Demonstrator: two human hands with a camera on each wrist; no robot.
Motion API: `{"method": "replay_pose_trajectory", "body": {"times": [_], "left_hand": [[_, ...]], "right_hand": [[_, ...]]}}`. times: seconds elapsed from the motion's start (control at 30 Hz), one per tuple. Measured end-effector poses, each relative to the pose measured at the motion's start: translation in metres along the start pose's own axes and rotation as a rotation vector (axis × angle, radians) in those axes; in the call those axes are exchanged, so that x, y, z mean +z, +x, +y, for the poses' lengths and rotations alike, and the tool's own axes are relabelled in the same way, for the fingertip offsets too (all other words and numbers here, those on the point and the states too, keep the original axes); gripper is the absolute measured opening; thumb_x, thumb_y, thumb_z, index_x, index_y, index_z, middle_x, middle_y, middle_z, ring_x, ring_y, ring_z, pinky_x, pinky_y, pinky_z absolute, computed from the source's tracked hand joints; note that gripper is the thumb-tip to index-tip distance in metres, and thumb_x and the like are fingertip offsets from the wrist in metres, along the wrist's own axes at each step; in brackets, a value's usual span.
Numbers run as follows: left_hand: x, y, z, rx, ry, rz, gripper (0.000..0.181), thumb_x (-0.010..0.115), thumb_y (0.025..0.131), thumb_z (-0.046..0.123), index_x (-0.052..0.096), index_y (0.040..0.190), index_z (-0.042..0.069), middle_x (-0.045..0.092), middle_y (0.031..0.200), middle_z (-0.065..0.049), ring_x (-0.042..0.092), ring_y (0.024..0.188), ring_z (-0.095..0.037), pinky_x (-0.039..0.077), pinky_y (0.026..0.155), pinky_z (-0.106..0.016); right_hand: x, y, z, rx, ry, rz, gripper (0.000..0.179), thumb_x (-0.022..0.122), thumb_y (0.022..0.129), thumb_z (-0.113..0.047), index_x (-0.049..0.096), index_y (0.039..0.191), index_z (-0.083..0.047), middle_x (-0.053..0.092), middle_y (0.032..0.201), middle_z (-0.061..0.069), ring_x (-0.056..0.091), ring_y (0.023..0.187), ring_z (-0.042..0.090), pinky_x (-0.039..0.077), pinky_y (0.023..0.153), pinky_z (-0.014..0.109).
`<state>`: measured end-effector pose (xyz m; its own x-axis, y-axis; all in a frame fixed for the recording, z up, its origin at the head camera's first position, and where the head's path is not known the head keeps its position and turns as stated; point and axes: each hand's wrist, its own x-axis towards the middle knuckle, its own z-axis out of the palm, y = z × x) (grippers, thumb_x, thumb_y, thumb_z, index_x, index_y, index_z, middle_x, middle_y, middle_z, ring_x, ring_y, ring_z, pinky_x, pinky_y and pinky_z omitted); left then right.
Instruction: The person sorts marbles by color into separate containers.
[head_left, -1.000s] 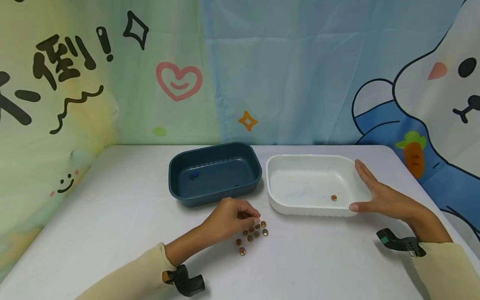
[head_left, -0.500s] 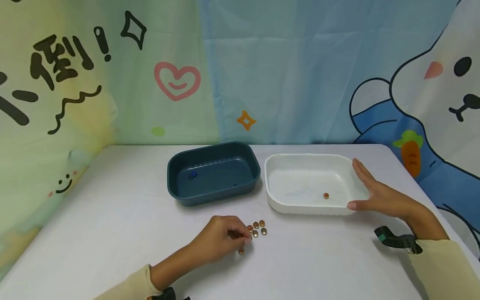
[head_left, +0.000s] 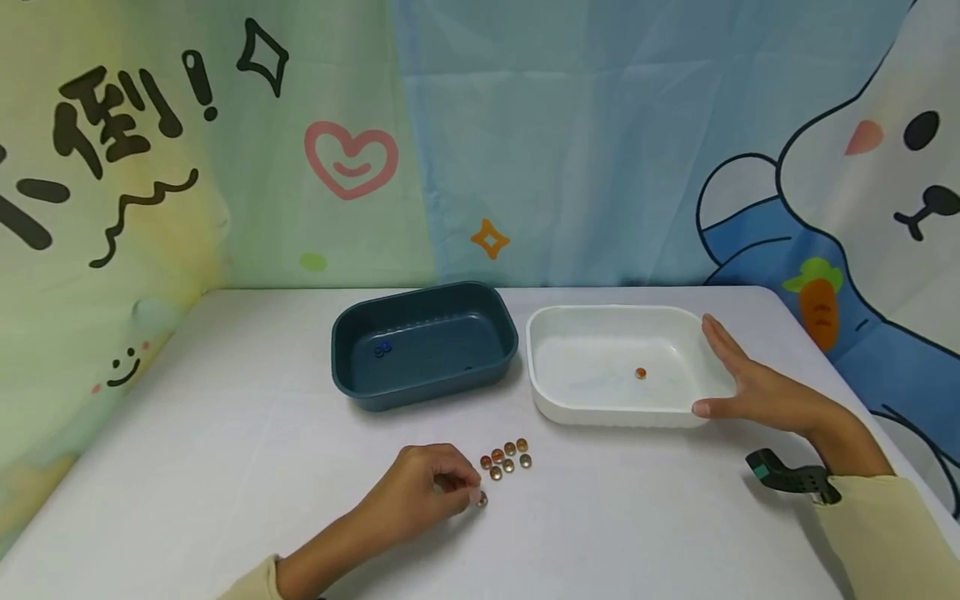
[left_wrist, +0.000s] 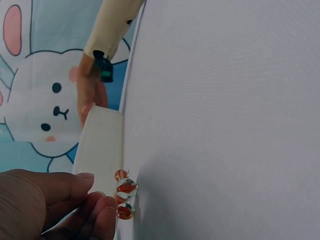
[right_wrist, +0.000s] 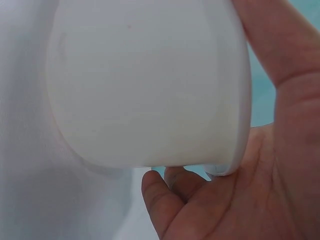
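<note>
My left hand (head_left: 423, 492) is low over the table with fingers bent, its fingertips right at a glass marble (head_left: 482, 499) with orange colouring. The left wrist view shows a gap between the thumb (left_wrist: 82, 182) and the fingers, with nothing visible in it. Beyond these fingertips are several clear marbles with orange swirls (left_wrist: 126, 189). To the right of the hand, more orange and amber marbles (head_left: 508, 466) lie in a loose cluster. My right hand (head_left: 765, 396) grips the right end of a white tray (head_left: 607, 417), thumb at the front, fingers behind. One orange marble (head_left: 641, 373) is inside this tray.
A dark teal tray (head_left: 427, 392) stands left of the white one, holding a few small dark blue marbles (head_left: 382, 348). Both trays are near the back edge of the white table (head_left: 225, 433). A printed cloth (head_left: 562, 150) hangs directly behind.
My left hand has moved left and toward me, uncovering marbles in the cluster. The orange marble inside the white tray has rolled leftward and back. My right hand keeps its grip there.
</note>
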<state>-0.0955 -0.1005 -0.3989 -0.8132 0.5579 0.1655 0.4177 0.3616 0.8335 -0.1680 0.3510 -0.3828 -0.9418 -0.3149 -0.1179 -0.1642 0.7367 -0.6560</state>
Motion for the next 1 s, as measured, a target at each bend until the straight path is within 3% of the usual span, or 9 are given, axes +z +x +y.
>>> {"method": "replay_pose_trajectory", "body": {"times": [0.27, 0.6, 0.83, 1.0], "left_hand": [[0.006, 0.003, 0.001, 0.044, 0.087, -0.022, 0.010, 0.075, 0.079, -0.006, 0.074, 0.085, 0.001, 0.066, 0.086, 0.003, 0.058, 0.073, 0.000, 0.051, 0.066, -0.019], [0.010, 0.009, 0.003, 0.060, 0.110, -0.040, 0.010, 0.077, 0.079, -0.001, 0.074, 0.088, 0.001, 0.066, 0.086, 0.000, 0.057, 0.074, -0.001, 0.051, 0.067, -0.018], [0.015, 0.011, 0.003, 0.042, 0.144, -0.073, 0.010, 0.078, 0.081, 0.002, 0.074, 0.090, 0.003, 0.066, 0.088, 0.004, 0.057, 0.076, -0.001, 0.050, 0.069, -0.017], [0.017, 0.011, 0.005, 0.070, 0.158, -0.092, 0.009, 0.078, 0.081, 0.003, 0.075, 0.090, 0.003, 0.065, 0.088, 0.006, 0.057, 0.079, 0.000, 0.049, 0.071, -0.015]], "right_hand": [[0.002, 0.000, -0.002, -0.007, 0.010, 0.002, 0.121, 0.078, 0.080, -0.033, -0.020, 0.152, -0.025, -0.027, 0.157, 0.005, -0.011, 0.140, 0.051, 0.020, 0.085, 0.079], [0.001, -0.001, -0.002, -0.007, 0.002, 0.005, 0.122, 0.078, 0.080, -0.033, -0.020, 0.152, -0.024, -0.027, 0.157, 0.006, -0.010, 0.140, 0.052, 0.022, 0.085, 0.078], [0.002, 0.000, -0.002, -0.007, 0.013, 0.001, 0.121, 0.078, 0.080, -0.032, -0.020, 0.151, -0.029, -0.027, 0.157, 0.005, -0.010, 0.140, 0.052, 0.022, 0.084, 0.079], [0.001, 0.000, -0.002, -0.005, 0.004, 0.008, 0.122, 0.078, 0.079, -0.033, -0.019, 0.152, -0.026, -0.026, 0.157, 0.005, -0.009, 0.140, 0.052, 0.024, 0.085, 0.077]]}}
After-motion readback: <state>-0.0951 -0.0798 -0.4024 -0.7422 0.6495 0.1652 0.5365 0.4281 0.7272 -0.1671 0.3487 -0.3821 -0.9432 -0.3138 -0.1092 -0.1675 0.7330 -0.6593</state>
